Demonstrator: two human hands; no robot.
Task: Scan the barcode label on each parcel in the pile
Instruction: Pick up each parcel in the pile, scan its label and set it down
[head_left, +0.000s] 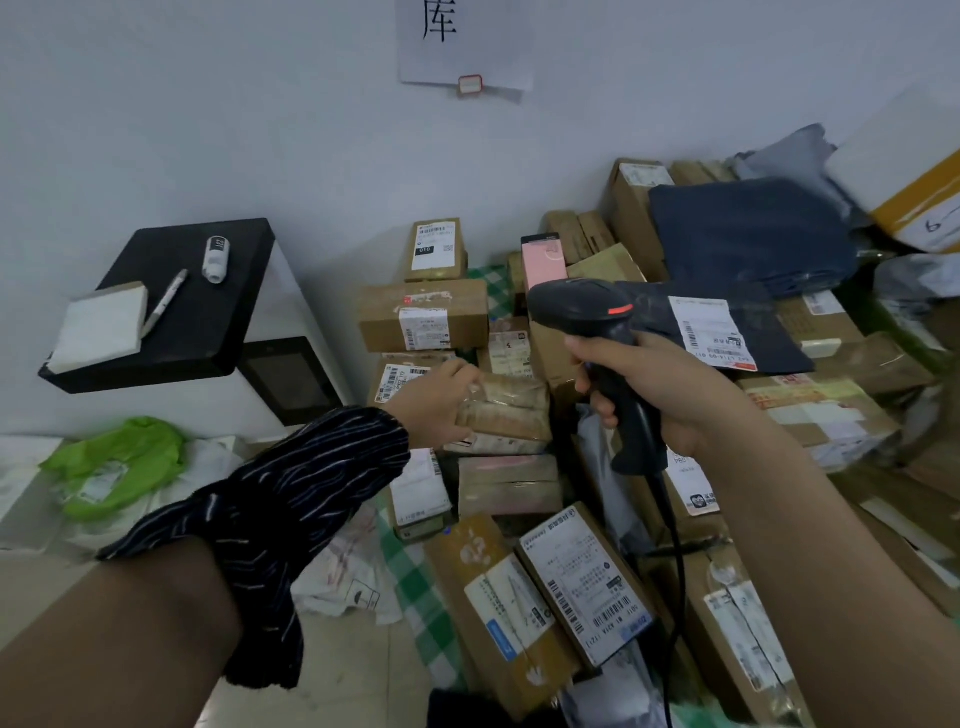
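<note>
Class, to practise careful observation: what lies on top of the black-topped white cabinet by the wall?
A white paper pad, a white pen and a small white bottle lying on its side. Whatever lies beneath the pad is covered.

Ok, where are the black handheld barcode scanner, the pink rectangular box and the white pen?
Black handheld barcode scanner (576, 309): head view, top of its head.
Pink rectangular box (543, 266): head view, front face.
White pen (165, 302): head view, middle of barrel.

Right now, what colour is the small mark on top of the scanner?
Orange-red, set on the black scanner held by the right hand; the head view shows it.
</note>
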